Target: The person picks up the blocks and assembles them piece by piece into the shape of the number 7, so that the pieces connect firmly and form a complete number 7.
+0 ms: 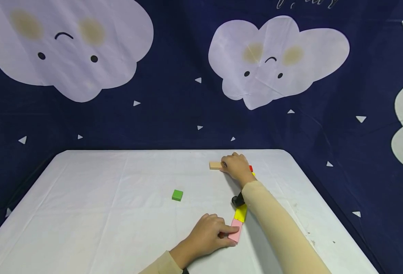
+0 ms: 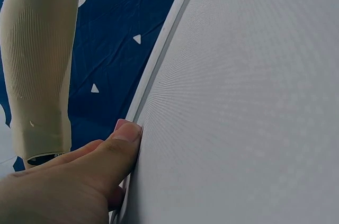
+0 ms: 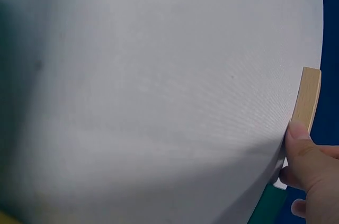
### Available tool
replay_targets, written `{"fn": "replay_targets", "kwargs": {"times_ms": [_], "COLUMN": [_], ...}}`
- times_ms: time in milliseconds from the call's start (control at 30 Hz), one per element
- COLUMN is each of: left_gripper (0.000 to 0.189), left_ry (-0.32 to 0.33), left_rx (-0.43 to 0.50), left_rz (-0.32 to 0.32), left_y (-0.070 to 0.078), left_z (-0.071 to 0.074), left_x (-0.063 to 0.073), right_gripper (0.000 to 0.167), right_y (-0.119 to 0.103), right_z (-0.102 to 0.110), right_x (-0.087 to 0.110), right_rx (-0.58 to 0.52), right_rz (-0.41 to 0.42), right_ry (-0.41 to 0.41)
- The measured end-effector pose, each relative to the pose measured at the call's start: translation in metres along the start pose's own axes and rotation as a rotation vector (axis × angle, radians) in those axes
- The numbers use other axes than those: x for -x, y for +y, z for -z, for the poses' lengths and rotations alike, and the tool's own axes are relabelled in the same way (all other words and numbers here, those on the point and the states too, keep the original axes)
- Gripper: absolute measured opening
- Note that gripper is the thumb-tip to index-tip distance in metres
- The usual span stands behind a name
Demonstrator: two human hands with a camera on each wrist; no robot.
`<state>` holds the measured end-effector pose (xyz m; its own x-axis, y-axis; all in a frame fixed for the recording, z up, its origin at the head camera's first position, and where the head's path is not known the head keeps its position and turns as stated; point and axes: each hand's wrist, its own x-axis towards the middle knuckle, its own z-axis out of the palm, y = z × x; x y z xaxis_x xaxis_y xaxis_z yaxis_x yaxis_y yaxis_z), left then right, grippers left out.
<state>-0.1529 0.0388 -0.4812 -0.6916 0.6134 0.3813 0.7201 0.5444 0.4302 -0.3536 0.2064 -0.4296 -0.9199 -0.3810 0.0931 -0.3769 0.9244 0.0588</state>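
Observation:
At the near end of a line of blocks, my left hand (image 1: 204, 235) pinches a pink block (image 1: 236, 233) between thumb and fingers. A yellow block (image 1: 241, 214) adjoins its far end. My right hand (image 1: 236, 167), near the table's back edge, grips a plain wooden block (image 1: 215, 166), whose free end points left. The right wrist view shows the thumb on this wooden block (image 3: 306, 97), and a dark green block (image 3: 267, 205) lies below the fingers. Red (image 1: 250, 168) and yellow bits of blocks show beside the right hand; the right forearm hides part of the line.
A lone green block (image 1: 177, 195) lies left of the line, on the white-covered table (image 1: 85, 213). Behind the table hangs a dark blue cloth (image 1: 174, 125) printed with clouds and triangles. My right sleeve (image 1: 280, 224) reaches over the table's right side.

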Motion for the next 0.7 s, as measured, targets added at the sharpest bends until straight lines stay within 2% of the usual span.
{"fn": "replay_targets", "kwargs": {"times_ms": [267, 500, 700], "left_gripper": [0.037, 0.037, 0.037], "left_ry": [-0.008, -0.028, -0.024], "left_rx": [-0.001, 0.004, 0.002], "left_rz": [-0.006, 0.007, 0.007], "left_y": [0.000, 0.000, 0.001], "left_z": [0.002, 0.002, 0.002], "left_x": [0.000, -0.001, 0.000], "right_gripper": [0.024, 0.022, 0.028], "right_y": [0.006, 0.008, 0.013], "right_z": [0.002, 0.010, 0.011], "right_x": [-0.001, 0.003, 0.006], "right_rx": [0.025, -0.023, -0.032], "right_rz": [-0.007, -0.024, -0.032], "right_ry": [-0.047, -0.108, -0.132]}}
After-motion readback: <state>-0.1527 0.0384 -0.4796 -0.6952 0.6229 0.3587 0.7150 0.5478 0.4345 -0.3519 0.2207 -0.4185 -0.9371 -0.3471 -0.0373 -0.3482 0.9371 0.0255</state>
